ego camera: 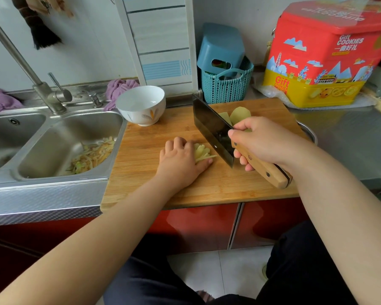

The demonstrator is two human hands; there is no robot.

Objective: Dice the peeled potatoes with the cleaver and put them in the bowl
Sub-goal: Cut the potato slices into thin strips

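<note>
On the wooden cutting board (pixel 163 183), my left hand (pixel 180 161) curls over a small stack of yellow potato strips (pixel 204 151) and holds it down. My right hand (pixel 262 142) grips the wooden handle of the cleaver (pixel 211 126). The dark blade stands upright just right of the strips, its lower corner near the board. Behind the blade lie peeled potato slices (pixel 240 115). A white bowl (pixel 141 104) stands at the board's far left corner with no potato visible in it.
A steel double sink (pixel 53 137) with peelings (pixel 92 155) lies left of the board, with a tap (pixel 51 95) behind. A teal basket (pixel 227 86) and a red and yellow cookie tin (pixel 321 56) stand at the back. A metal bowl rim (pixel 308 133) shows behind my right hand.
</note>
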